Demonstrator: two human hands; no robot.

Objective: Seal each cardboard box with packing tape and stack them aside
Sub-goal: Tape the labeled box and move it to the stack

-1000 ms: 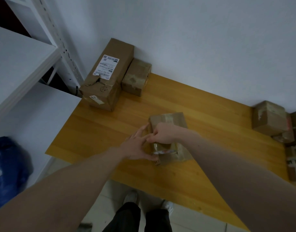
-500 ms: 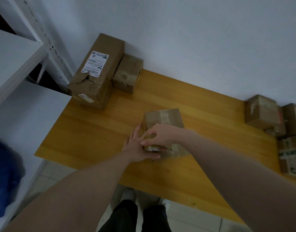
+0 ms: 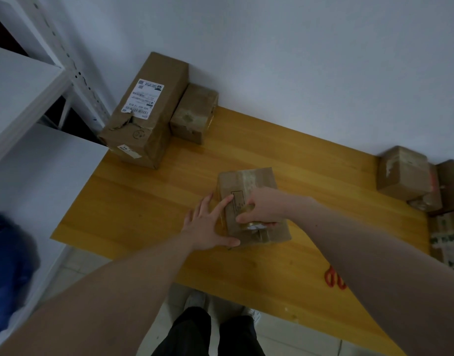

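While still working on the box (image 3: pixel 246 186) in the middle of the table (image 3: pixel 156 201), pulled the two hands a little apart since a second ago. Laid the left hand (image 3: pixel 208 227) flat now, fingers straight and spread, with one long finger on top of the box and the thumb pressed on the near side. Was bunched up against the other hand before. Kept the right hand (image 3: pixel 264 209) curled tight round the tape roll (image 3: pixel 251 224), down on the near end of the box top, about where it was. Can now see a printed frame on the box top, between the two hands. Cannot tell if a fresh strip of tape is stuck down yet.

Looks like getting ready to pull tape across the top while pressing the box so it stays put. Most likely not sealed yet, and not stacked.

Left of the box and further back: a tall box with a label (image 3: pixel 149 111) and a small box (image 3: pixel 195 111) touching it. Right of the box, well apart: more boxes (image 3: pixel 403 173). Right and nearer: red scissors (image 3: pixel 335 278), maybe for cutting the tape.
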